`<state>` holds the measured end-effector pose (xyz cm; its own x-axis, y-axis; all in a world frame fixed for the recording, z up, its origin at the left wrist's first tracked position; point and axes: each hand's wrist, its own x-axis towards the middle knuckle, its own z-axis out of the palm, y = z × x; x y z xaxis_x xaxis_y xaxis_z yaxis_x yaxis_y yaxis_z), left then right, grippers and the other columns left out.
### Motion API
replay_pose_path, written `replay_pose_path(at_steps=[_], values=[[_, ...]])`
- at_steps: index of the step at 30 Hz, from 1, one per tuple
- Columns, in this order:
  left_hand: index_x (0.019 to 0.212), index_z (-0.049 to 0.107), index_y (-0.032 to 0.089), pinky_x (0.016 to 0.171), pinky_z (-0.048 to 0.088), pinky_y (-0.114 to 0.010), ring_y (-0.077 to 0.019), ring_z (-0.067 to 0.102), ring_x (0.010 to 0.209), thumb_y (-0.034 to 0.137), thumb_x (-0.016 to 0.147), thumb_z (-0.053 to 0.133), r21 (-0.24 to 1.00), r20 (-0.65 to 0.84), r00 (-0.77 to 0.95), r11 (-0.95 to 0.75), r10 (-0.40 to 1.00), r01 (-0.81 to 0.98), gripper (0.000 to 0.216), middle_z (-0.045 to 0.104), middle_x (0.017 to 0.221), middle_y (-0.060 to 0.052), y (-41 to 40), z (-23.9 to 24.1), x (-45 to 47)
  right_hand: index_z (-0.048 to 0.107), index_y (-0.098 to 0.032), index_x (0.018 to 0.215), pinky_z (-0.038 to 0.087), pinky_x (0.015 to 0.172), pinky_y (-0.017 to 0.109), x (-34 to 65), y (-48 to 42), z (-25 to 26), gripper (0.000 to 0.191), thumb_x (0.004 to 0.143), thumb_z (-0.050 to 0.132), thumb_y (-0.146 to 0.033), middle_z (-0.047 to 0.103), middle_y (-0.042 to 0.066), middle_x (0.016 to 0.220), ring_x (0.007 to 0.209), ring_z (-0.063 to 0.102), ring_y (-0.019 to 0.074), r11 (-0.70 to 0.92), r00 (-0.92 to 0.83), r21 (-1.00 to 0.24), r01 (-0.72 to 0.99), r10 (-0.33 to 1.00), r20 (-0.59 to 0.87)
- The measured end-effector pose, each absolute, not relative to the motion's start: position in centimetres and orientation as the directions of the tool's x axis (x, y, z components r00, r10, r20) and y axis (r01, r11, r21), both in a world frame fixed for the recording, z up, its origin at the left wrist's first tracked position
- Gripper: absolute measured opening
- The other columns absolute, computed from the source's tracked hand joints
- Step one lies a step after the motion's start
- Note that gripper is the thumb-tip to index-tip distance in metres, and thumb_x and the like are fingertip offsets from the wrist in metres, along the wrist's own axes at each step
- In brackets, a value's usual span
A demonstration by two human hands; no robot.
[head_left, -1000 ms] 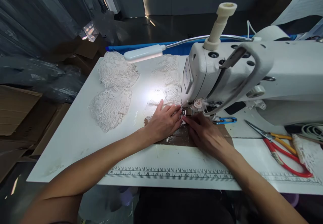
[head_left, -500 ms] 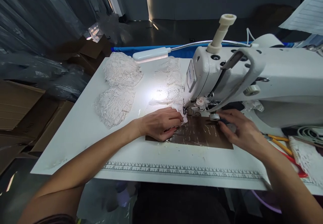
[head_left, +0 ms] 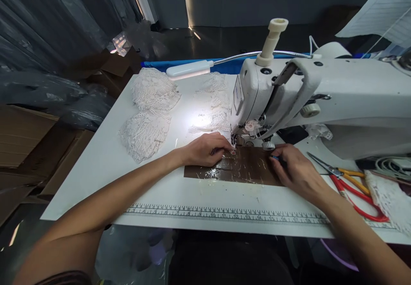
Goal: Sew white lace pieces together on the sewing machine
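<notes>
My left hand is closed in a pinch just left of the sewing machine's presser foot. At its fingertips shows a bit of pale lace, mostly hidden by the fingers. Under the hand lies a shiny brown sheet taped flat on the machine bed. To the right of the needle area, my right hand is closed around a small dark object with a blue part; its kind is hidden by the fingers. The white sewing machine stands in front of both hands.
Piles of white lace lie on the left, with more lace behind the needle. A lamp hangs over them. Red-handled scissors and a yellow-handled tool lie right. A ruler strip lines the front edge.
My left hand has shifted slightly up and closer to the presser foot, and less lace shows at its fingers. My right hand has drawn slightly towards me. The scissors are now more fully in view.
</notes>
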<state>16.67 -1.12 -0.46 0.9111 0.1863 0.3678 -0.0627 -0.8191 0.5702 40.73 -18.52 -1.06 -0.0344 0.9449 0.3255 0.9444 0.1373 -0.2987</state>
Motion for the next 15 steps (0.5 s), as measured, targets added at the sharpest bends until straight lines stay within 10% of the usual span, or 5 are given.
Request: replay_pose_path(at_steps=[6,15], values=[[0.096,0.057,0.016,0.072,0.053,-0.028,-0.0133,0.066,0.078,0.027,0.083,0.066,0.785,0.221,0.794,-0.587,0.566,0.199,0.019,0.069,0.083,-0.002,-1.9,-0.9,17.5,0.048,-0.013,0.105,0.034,0.048,0.03,36.4,-16.9,-0.8,0.031,0.095,0.031,-0.038,0.063,0.007,0.066,0.049,0.055,0.0215,0.032,0.034,-0.309,0.95,0.977,0.208],[0.115,0.046,0.015,0.071,0.053,-0.03,-0.0138,0.066,0.075,0.026,0.084,0.065,0.958,0.051,0.84,-0.264,0.54,0.111,0.038,0.07,0.083,-0.003,-0.7,-1.1,17.1,0.06,-0.021,0.091,0.027,0.049,0.029,34.9,-14.0,-0.8,0.041,0.099,0.026,-0.042,0.069,0.005,0.072,0.053,0.06,0.0193,-0.07,0.098,-0.154,0.985,0.979,0.179]])
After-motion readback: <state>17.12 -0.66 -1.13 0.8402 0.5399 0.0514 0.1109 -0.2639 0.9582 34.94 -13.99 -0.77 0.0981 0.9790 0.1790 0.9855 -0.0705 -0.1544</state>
